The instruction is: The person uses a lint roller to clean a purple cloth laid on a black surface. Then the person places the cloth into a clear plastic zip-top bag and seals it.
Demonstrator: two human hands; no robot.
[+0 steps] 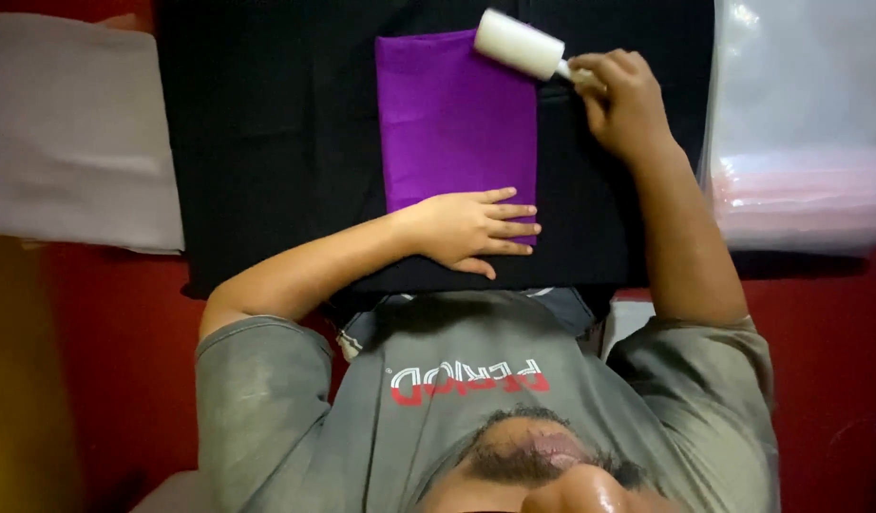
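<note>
One purple folded cloth (457, 119), flat on black cloth-covered board (267, 142), centre of work surface
One white lint roller (519, 44), barrel resting on cloth's far right corner
Right hand (623, 100): fingers wrapped tight around roller handle
Left hand (471, 228): open, palm down, fingers spread, pressing cloth's near edge, gripping nothing
One grey fabric stack (72, 133) to left; one stack of clear plastic bags (804, 123) to right; red surface (115, 332) beneath

Dim, warm light falls from above; the flat black cloth mat (267, 142) swallows detail, the clear plastic bags (804, 123) glare softly, and edges blur.
</note>
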